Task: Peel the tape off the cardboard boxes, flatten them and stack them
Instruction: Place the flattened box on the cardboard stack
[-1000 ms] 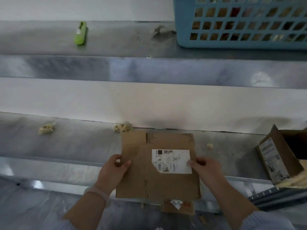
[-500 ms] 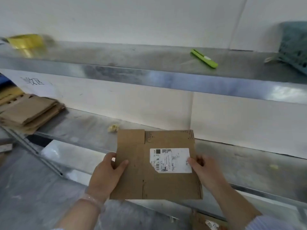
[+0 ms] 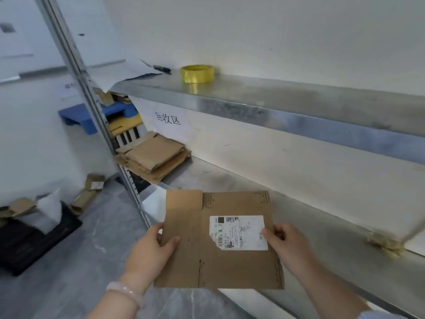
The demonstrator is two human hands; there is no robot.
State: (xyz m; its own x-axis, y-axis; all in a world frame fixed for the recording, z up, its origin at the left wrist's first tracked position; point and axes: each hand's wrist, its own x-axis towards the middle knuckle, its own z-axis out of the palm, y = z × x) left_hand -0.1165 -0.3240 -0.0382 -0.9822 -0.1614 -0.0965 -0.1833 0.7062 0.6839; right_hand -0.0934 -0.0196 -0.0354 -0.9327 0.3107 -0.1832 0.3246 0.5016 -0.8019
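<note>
- The left hand (image 3: 150, 250) and right hand (image 3: 287, 246) each pinched an edge of the flattened brown cardboard box (image 3: 218, 259), thumbs curled on top.
- The box was held above the lower metal shelf (image 3: 322, 249), with a stack of flattened cardboard (image 3: 153, 158) well apart at the shelf's far left.

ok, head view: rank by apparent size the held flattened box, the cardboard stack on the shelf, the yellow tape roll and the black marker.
1. held flattened box: nearest the camera, so its lead may be only apparent
2. cardboard stack
3. yellow tape roll
4. black marker
</note>
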